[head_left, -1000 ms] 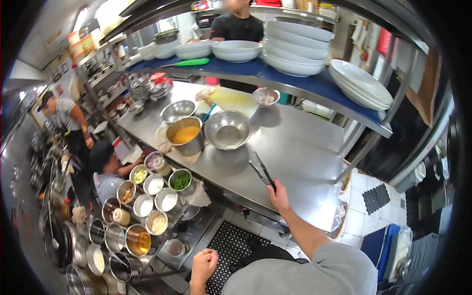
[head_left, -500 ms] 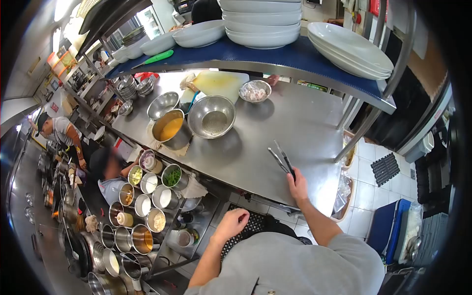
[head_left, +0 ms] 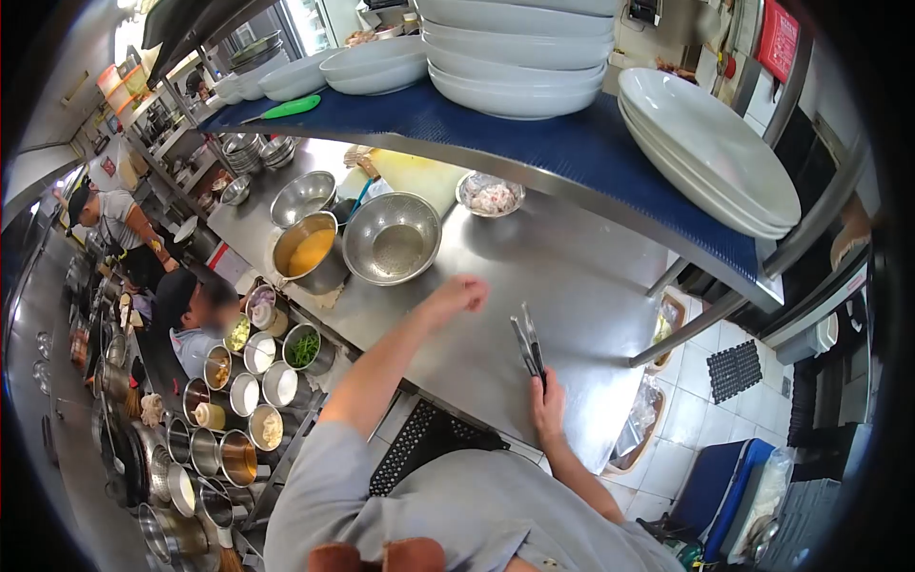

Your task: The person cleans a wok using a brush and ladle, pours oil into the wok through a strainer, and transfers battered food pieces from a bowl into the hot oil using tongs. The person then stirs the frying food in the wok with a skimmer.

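Note:
My right hand (head_left: 547, 408) is closed around the dark handle end of metal tongs (head_left: 527, 343) over the front right of the steel counter. The tongs' tips point away from me and stand slightly apart. My left hand (head_left: 460, 296) is over the middle of the counter with its fingers curled in, slightly blurred, and no object shows in it. Nearest to it is a metal colander (head_left: 393, 238). Beside that stands a pot of orange liquid (head_left: 310, 253). Farther back is a small metal bowl with pale pinkish pieces (head_left: 491, 196).
White plates (head_left: 515, 62) and a green-handled knife (head_left: 291, 108) sit on the blue-lined shelf above the counter. A cutting board (head_left: 419, 172) lies beneath it. Containers of ingredients (head_left: 303, 348) stand at left, near two people (head_left: 195, 310). A shelf post (head_left: 686, 329) rises at right.
My left hand has moved from near my body forward over the counter. The tongs in my right hand have shifted slightly left and lower in view. The whole view has tilted.

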A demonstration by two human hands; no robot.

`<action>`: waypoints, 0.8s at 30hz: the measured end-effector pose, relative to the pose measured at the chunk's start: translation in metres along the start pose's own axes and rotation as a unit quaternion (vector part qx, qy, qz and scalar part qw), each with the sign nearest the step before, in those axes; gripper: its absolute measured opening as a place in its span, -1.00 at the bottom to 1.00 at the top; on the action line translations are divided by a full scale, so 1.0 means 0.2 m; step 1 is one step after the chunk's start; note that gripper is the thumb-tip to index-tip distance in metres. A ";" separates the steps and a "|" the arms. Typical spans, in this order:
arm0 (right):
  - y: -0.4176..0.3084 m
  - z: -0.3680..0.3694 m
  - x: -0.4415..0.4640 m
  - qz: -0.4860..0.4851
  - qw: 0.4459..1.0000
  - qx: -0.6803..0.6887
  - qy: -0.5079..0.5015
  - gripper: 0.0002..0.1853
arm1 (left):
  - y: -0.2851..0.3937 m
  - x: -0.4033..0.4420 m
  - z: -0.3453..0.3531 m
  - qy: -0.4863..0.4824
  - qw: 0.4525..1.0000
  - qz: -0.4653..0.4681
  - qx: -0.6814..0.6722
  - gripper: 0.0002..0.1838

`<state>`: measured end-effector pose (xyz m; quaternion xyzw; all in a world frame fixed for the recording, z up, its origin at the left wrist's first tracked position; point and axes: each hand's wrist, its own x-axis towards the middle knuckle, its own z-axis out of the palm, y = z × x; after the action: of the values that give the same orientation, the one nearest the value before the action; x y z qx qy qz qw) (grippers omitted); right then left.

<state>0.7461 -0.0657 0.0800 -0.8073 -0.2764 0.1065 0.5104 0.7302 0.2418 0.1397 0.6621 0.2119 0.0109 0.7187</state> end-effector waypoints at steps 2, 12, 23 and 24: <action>-0.03 -0.01 0.01 -0.013 1.000 -0.010 0.006 -0.63 | 0.04 0.29 -0.08 0.042 0.983 0.003 -0.179 -0.89; -0.03 0.02 0.00 -0.007 0.999 -0.029 0.033 -0.65 | 0.10 1.13 -0.36 0.381 0.897 -0.035 -0.223 -0.68; -0.04 0.02 0.00 -0.004 0.999 -0.040 0.020 -0.65 | -0.01 0.80 -0.12 0.225 0.878 -0.036 -0.421 -0.76; -0.07 0.01 0.00 0.000 0.999 -0.034 0.010 -0.65 | -0.02 0.74 -0.10 0.230 0.875 -0.038 -0.423 -0.76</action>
<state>0.7411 -0.0598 0.0911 -0.8249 -0.2751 0.0889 0.4858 0.8567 0.3033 0.0926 0.2650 0.3717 0.2245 0.8610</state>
